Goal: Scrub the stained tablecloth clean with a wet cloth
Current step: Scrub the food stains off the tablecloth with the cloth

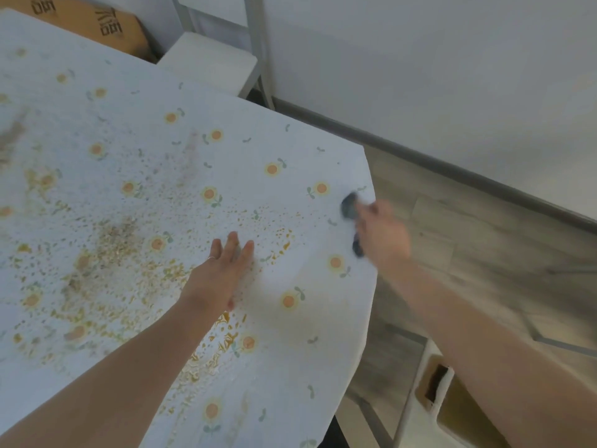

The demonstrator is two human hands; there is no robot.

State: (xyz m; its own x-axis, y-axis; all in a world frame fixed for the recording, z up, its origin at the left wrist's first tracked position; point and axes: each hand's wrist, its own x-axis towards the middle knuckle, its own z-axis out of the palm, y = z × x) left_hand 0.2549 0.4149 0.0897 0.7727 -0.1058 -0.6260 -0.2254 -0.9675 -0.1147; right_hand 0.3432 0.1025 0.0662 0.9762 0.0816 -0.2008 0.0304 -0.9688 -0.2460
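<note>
A white tablecloth (226,92) printed with small sunflowers covers the table. Yellow-brown specks and smears stain its middle and left, with wet amber patches near my left forearm. My left hand (223,273) lies flat on the cloth, fingers straight, a ring on one finger. My right hand (381,236) is blurred at the table's right edge and grips a dark grey cloth (349,205), which shows above and below the fingers. Most of that cloth is hidden inside the hand.
A white chair (213,59) stands beyond the table's far edge, with a cardboard box (97,24) behind it. Another white chair (426,396) is at the lower right beside the table. A wood-look floor (484,247) and white wall lie to the right.
</note>
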